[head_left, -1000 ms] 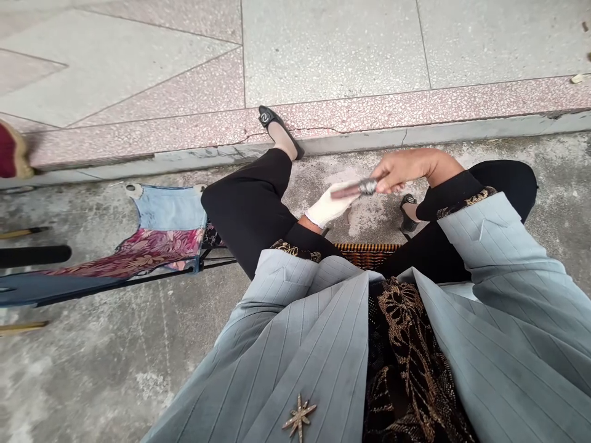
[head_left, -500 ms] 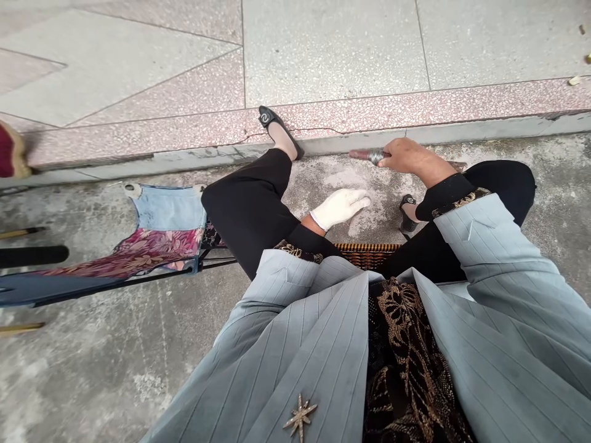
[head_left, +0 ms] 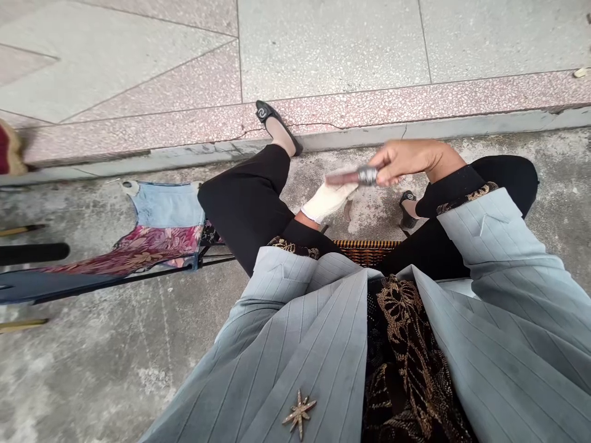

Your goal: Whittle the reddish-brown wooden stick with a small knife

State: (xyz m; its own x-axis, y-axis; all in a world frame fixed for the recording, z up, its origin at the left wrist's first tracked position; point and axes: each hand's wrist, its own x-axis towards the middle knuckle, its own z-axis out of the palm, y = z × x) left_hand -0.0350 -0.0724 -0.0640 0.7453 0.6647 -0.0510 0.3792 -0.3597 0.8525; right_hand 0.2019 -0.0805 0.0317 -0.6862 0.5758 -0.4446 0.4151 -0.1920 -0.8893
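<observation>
Right hand [head_left: 409, 161], bare: I record its fingers clenched on the near end of a tool [head_left: 353, 177]. Tool: silver-banded at the grip, reddish brown and blurred at the far end. Location: between the two hands, above the concrete floor [head_left: 138, 381], its brown end overlapping the left hand; contact I cannot confirm.

Left hand [head_left: 323, 203], in a white knitted glove: fingers partly hidden behind the tool; I cannot tell whether they grasp anything. Just beside the glove I list one thin, curved, brownish piece [head_left: 348, 210], its nature unclear to me.

Surroundings: woven wicker edge [head_left: 369, 252], between the black-trousered legs; one black shoe [head_left: 262, 112], with a silvery buckle, upon the raised terrazzo ledge [head_left: 332, 55]; one folding seat [head_left: 168, 204], pale-blue and floral cloth, near the left knee.
</observation>
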